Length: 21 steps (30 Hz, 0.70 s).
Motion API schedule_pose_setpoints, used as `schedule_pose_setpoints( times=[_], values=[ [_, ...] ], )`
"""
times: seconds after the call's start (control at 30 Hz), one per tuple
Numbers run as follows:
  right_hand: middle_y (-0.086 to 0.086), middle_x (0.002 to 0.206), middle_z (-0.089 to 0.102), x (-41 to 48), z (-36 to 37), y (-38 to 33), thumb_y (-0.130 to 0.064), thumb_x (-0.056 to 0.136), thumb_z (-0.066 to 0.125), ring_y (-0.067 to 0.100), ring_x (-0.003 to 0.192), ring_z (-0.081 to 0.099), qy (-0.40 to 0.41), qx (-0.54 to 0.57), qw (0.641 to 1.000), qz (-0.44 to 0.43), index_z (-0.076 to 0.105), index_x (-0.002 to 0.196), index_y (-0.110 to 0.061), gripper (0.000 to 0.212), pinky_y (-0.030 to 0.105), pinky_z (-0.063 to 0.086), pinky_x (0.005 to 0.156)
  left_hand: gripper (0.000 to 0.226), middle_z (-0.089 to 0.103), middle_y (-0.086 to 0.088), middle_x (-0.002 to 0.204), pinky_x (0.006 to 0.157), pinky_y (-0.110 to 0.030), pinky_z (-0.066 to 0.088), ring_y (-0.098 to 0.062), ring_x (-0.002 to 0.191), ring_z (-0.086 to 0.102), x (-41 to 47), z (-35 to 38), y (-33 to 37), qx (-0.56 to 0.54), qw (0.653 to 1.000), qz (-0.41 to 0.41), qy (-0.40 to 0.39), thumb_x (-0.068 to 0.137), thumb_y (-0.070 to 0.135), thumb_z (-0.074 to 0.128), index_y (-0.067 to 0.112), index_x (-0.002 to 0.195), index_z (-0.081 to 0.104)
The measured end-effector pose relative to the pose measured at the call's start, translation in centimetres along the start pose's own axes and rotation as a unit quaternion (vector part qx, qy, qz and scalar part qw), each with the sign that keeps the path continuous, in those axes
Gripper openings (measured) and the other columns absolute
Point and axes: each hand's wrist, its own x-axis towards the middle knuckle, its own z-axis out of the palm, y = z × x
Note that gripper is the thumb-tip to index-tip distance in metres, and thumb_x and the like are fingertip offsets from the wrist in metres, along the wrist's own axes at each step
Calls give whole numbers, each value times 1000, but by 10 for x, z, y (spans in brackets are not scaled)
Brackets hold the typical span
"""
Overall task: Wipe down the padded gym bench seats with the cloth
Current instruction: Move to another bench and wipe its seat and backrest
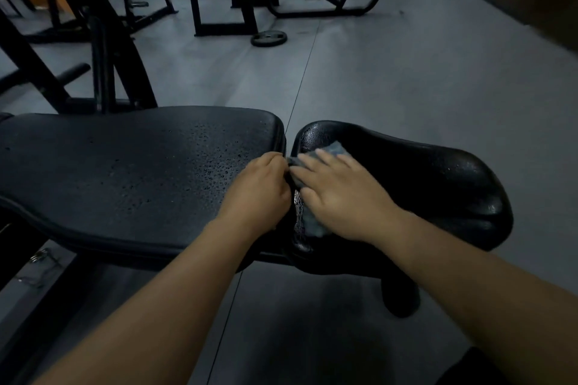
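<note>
I read the cloth point(336, 148) as lying on the seat pad point(438, 172), at that pad's left end, just beside the gap that parts it from the long back pad point(125, 166). The right grip point(341, 194) lies flat on the cloth, fingers straight and spread, pressing it onto the vinyl; only the cloth's far corner and near corner show from under the palm. The left grip point(261, 189) sits at the gap with its fingers curled, and it appears to pinch the cloth's left edge, though motion blur leaves that contact uncertain. Progress, by my judgement, is early. A wide field of droplets point(212, 159) covers the right half of the back pad, so that surface looks sprayed and not yet wiped. On the seat pad, a wet strip point(298, 212) shines along its near-left edge, and more beads glint near its far right end point(469, 166). Left to do: the rest of the seat pad, then the whole back pad. Other black-framed machines stand well apart across the grey floor point(375, 72); I cannot tell their condition.
</note>
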Motion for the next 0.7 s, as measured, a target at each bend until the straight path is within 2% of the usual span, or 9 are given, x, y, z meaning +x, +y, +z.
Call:
schedule_pose_setpoints(
  times=[0.03, 0.1, 0.2, 0.27, 0.33, 0.43, 0.5, 0.6, 0.7],
  values=[
    [-5, 163, 29, -9, -3, 11, -47, 93, 12, 20, 150, 23, -3, 1, 1000, -2, 38, 152, -33, 66, 41, 15, 122, 28, 56, -5, 132, 95, -41, 46, -28, 119, 51, 1, 0, -2, -2, 1000, 7, 3, 92, 14, 46, 9, 115, 61],
    [-4, 164, 26, 1, -5, 41, -46, 97, 17, 20, 151, 22, -11, -8, 998, 58, 33, 154, -33, 61, 40, 15, 123, 38, 48, -1, 145, 104, -38, 40, -23, 132, 44, -1, -1, -4, 7, 1000, 20, 0, 96, 16, 46, 12, 132, 57],
    [0, 166, 19, 49, -3, 52, -42, 101, 23, 26, 151, 19, -32, -8, 987, 155, 26, 156, -31, 56, 47, 14, 122, 41, 44, 1, 151, 110, -35, 36, -19, 138, 38, -7, 0, -5, 3, 1000, 20, 0, 98, 18, 46, 13, 138, 53],
    [2, 166, 18, 71, 2, 30, -43, 100, 22, 29, 152, 17, -38, -7, 988, 149, 28, 154, -30, 56, 52, 13, 120, 42, 44, -1, 151, 110, -34, 35, -19, 138, 38, -9, 1, -5, -2, 1000, 14, 1, 96, 17, 48, 12, 137, 54],
    [1, 164, 24, 61, 8, 4, -42, 98, 21, 29, 151, 18, -28, -14, 996, 84, 37, 150, -30, 56, 51, 15, 119, 45, 42, -3, 152, 111, -33, 32, -21, 138, 38, -8, -1, -5, -8, 1000, 13, -5, 93, 17, 50, 11, 138, 52],
    [-2, 161, 32, 13, 5, -8, -47, 89, 11, 25, 149, 24, 11, 15, 1000, 9, 44, 147, -31, 69, 48, 17, 121, 51, 38, -2, 155, 114, -29, 27, -19, 141, 34, -1, -6, -6, -26, 1000, 5, -8, 94, 22, 51, 12, 144, 46],
    [-5, 163, 29, 12, 4, 6, -48, 87, 9, 22, 150, 24, 2, 11, 1000, 27, 39, 150, -34, 71, 44, 16, 122, 50, 39, -2, 154, 114, -29, 27, -18, 140, 34, 0, -6, -5, -33, 999, 4, 1, 95, 24, 52, 11, 143, 47],
    [-1, 165, 23, 54, 5, 16, -44, 95, 19, 25, 151, 19, -23, -14, 992, 120, 32, 153, -31, 61, 48, 15, 121, 51, 36, -2, 156, 114, -27, 25, -18, 141, 32, -1, -6, -7, -38, 999, 16, -18, 95, 24, 52, 10, 143, 45],
    [1, 164, 24, 81, 17, -7, -40, 98, 23, 28, 152, 15, -21, -17, 991, 129, 40, 149, -29, 55, 51, 13, 120, 59, 30, 1, 159, 115, -23, 21, -14, 146, 25, 8, -15, -29, -19, 997, 56, -55, 95, 31, 54, 13, 149, 38]
  ],
)
